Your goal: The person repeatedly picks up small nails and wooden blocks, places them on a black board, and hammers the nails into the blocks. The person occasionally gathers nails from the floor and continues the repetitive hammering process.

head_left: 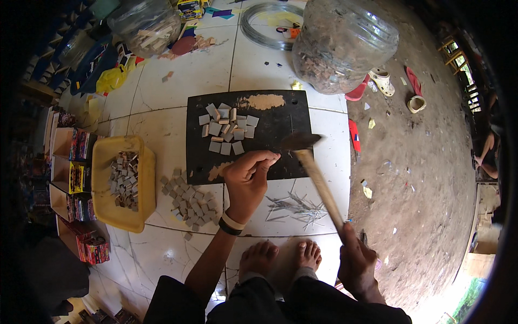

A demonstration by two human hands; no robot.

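Note:
My right hand (358, 264) grips the wooden handle of a hammer (322, 188), whose dark, slightly blurred head hangs over the right part of a black board (259, 143). Thumb and forefinger of my left hand (248, 175) are pinched together above the board's lower edge, close to the hammer head; what they hold, if anything, is too small to make out. Small grey-faced square pieces with wooden edges (226, 129) lie loosely grouped on the board's left half. Below the board, a heap of thin nails (297, 209) rests on the white tiles.
A yellow tub (144, 183) holds more square pieces, with a loose pile (189, 200) beside it. Small printed boxes (81, 178) stand far left. Large clear plastic jars (345, 48) and a wire coil (253, 27) stand behind. Tiles end at bare ground (415, 189) on the right.

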